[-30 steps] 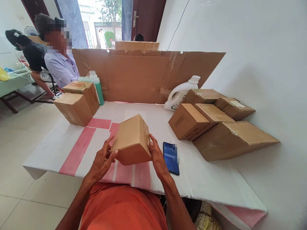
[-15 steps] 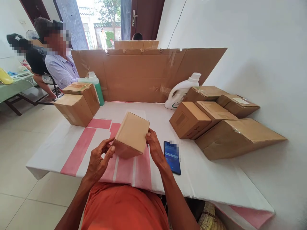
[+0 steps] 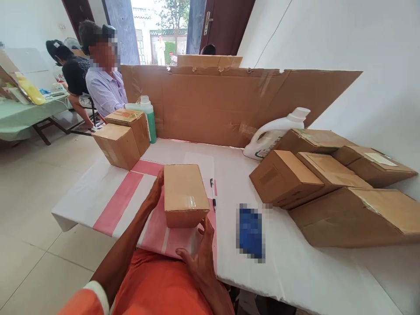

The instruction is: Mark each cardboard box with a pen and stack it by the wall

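Nearest the camera, the right hand (image 3: 200,258) sits at the near edge of the worktop (image 3: 295,271), fingers loosely curled, fingertips just touching the near end of the small cardboard box (image 3: 183,192) — a light touch, no real grip. The left hand (image 3: 155,192) lies flat along the box's left side, steadying it, grip unclenched. The box rests flat on the pink-striped cover, flaps closed, clear tape shining across its near top edge: sealing looks done, and the box is down. Just right of it lies a pen (image 3: 213,200), then a blurred blue phone (image 3: 251,232). Further right, five closed boxes (image 3: 328,183) cluster; two more boxes (image 3: 123,138) stand far left. Behind them, a green bottle (image 3: 149,120), a white jug (image 3: 275,131), and the cardboard screen (image 3: 213,100).
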A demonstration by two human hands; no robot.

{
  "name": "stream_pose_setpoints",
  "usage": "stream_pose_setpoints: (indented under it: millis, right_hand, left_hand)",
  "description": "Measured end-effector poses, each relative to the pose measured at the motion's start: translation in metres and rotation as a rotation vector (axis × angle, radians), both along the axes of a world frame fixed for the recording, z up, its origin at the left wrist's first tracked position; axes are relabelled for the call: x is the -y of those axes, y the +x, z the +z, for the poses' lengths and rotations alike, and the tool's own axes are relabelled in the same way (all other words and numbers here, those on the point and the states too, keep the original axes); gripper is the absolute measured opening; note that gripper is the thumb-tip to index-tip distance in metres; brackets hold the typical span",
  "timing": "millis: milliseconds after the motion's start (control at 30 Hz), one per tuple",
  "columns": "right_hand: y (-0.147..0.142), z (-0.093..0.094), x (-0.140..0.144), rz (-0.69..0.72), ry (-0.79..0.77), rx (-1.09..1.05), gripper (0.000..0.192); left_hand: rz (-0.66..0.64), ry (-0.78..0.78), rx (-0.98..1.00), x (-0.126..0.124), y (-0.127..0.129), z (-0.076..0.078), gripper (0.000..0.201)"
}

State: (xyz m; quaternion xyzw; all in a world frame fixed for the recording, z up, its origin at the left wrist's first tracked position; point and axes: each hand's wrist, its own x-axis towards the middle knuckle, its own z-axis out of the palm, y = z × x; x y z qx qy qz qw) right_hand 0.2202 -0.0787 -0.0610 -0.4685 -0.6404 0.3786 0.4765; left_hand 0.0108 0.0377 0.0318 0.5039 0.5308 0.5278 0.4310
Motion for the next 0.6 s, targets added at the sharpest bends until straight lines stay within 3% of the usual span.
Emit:
stream_pose_setpoints:
  millis: [133, 167, 233, 367, 433, 500, 600]
  right_hand:
    - [-0.029, -0.026, -0.007, -0.192, -0.151, 0.158, 0.155]
    - [-0.039, -0.026, -0.017, -0.191, -0.166, 0.168, 0.159]
    - [-0.062, -0.018, -0.041, -0.058, -0.139, 0.178, 0.159]
    - [-0.126, 0.011, -0.083, 0.434, -0.105, 0.183, 0.131]
    - [-0.165, 0.024, -0.097, 0.618, -0.132, 0.176, 0.113]
    - [-0.201, 0.035, -0.107, 0.686, -0.151, 0.175, 0.095]
    - [-0.238, 0.045, -0.118, 0.666, -0.178, 0.195, 0.082]
  left_hand:
    - [0.075, 0.008, 0.073, -0.006, 0.015, -0.013, 0.088]
    - [0.132, 0.016, 0.081, -0.001, 0.01, -0.018, 0.087]
    - [0.296, 0.04, 0.091, 0.016, -0.014, -0.03, 0.084]
    - [0.686, 0.086, 0.053, 0.065, -0.102, -0.046, 0.085]
    - [0.808, 0.099, 0.006, 0.084, -0.143, -0.048, 0.089]
    - [0.871, 0.1, -0.037, 0.094, -0.171, -0.049, 0.092]
    - [0.861, 0.082, -0.085, 0.091, -0.187, -0.056, 0.105]
